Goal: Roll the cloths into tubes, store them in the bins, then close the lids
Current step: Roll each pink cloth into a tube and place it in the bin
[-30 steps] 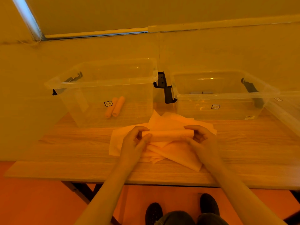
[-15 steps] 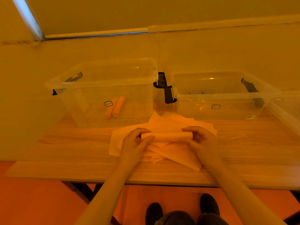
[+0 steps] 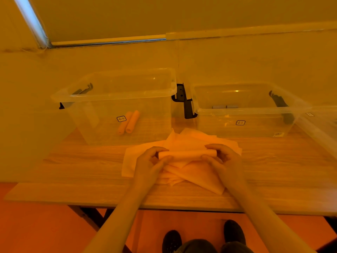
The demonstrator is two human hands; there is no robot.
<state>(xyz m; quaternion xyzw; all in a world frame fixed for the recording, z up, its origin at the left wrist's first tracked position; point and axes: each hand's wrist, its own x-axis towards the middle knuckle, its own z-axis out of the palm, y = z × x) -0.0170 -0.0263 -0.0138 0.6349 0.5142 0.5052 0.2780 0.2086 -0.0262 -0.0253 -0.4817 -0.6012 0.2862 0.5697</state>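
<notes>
Where the wooden bench (image 3: 76,161) begins at far left, against a plain wall: bare wood-grain surface, dark legs below.

Left bin (image 3: 116,106): clear plastic, lid off, dark latch handles at both ends, small label on the near wall. Contents: two rolled cloths (image 3: 128,122), orange, side by side and touching, on the floor of the bin behind the label.

Loose cloths (image 3: 193,141): pale stack spread flat on the bench just in front of the two bins, corners fanned out toward the near edge.

Left hand (image 3: 149,163): over the stack, fingers (image 3: 156,149) and thumb curled round the left end of the cloth tube (image 3: 187,154), clamped on it.

Cloth tube: horizontal, rolled nearly tight, held between both hands just above the stack, a loose flap trailing beneath toward the near edge.

Right hand (image 3: 226,159): fingers and thumb curled round the right end of the tube, clamped likewise.

Right bin (image 3: 242,114): clear plastic, lid off, lower than the left bin and just beside it, dark latches, label on the near wall. Contents: two small greyish items at the back, too indistinct to identify.

Far right: edge of a further clear plastic piece (image 3: 321,128), cut off by the frame.

Below the bench: orange floor, dark shoes (image 3: 235,232).
</notes>
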